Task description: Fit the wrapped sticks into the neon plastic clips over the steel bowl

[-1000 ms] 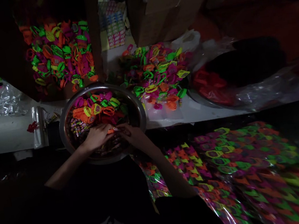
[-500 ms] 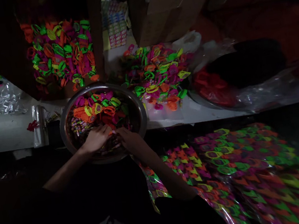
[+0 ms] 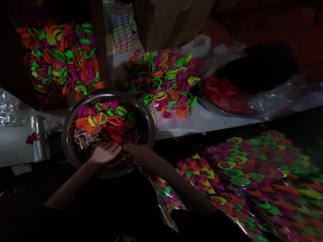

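Note:
A round metal basin [image 3: 151,127] stands in front of me, holding bright plastic toy watches [image 3: 101,119] and many small wrapped candies [image 3: 84,139]. Over the near part of the basin, my left hand [image 3: 106,152] is closed, its fingers bent toward the other hand. My right hand [image 3: 135,151] is closed too, fingertips almost meeting the left ones. Whatever lies between the fingers is too small and dark to make out. Just beyond the hands are red and orange watches.
More toy watches fill a brown box [image 3: 63,62] behind the basin, and another pile [image 3: 170,76] lies right of it. Bagged watches [image 3: 262,159] are spread at lower right. A clear plastic roll [image 3: 36,137] is at left. A cardboard box [image 3: 177,15] stands behind.
Both hands stay together over the basin, their fingers slightly lower. A small orange and pale bit seen between the fingertips earlier is no longer visible. The view has shifted slightly.

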Demonstrator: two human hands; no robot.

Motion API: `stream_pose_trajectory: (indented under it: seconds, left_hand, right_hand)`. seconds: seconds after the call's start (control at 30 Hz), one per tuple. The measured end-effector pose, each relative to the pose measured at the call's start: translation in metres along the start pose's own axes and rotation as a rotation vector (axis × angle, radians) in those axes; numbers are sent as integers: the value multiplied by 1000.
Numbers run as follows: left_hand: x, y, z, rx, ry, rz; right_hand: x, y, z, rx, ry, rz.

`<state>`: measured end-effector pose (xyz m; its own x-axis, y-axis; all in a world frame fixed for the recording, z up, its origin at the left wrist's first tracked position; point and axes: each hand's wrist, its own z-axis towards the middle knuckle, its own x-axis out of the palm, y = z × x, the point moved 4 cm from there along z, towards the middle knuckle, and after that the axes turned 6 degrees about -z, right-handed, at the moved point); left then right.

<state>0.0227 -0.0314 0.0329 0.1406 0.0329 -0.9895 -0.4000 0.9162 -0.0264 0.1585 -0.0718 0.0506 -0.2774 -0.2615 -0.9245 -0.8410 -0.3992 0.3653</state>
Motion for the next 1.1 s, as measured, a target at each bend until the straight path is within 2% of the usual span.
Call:
stream_pose_trajectory:
  seconds: [0.13,0.3,0.4,0.47,0.53,0.57,0.6,0.7,0.73,0.77,0.83,0.9,0.97,1.1]
  left_hand:
    - [7,-5,1,51,-21,-24]
    - [1,-4,17,-58,17,-108]
    - [-14,1,33,-129,19,-244]
    - [-19,6,42,-162,-1,-395]
    - [-13,11,50,-202,5,-511]
    - [-5,13,53,-220,25,-532]
    - [5,14,57,-228,61,-526]
    - [41,10,68,-182,191,-405]
    - [51,8,72,-163,220,-364]
    - [59,6,75,-146,245,-332]
    - [68,5,81,-129,258,-309]
    - [66,6,84,-135,222,-348]
    - [53,11,84,-172,130,-436]
    - [8,16,71,-270,-113,-606]
  right_hand:
    - [-1,-4,-6,0,10,108]
    - [-2,-20,-10,88,-19,202]
    - [-18,-42,-20,104,-39,328]
    - [-34,-59,-31,50,22,424]
    - [-50,-78,-42,12,89,508]
    - [-58,-90,-47,52,54,530]
    - [-68,-105,-50,148,-103,531]
    - [-90,-141,-64,467,-765,415]
    - [-90,-147,-66,533,-898,377]
    - [-86,-150,-66,569,-953,359]
    - [-73,-150,-61,575,-897,393]
    - [-57,-144,-54,505,-762,476]
    - [-43,-132,-48,412,-639,572]
    - [-26,-102,-39,284,-464,714]
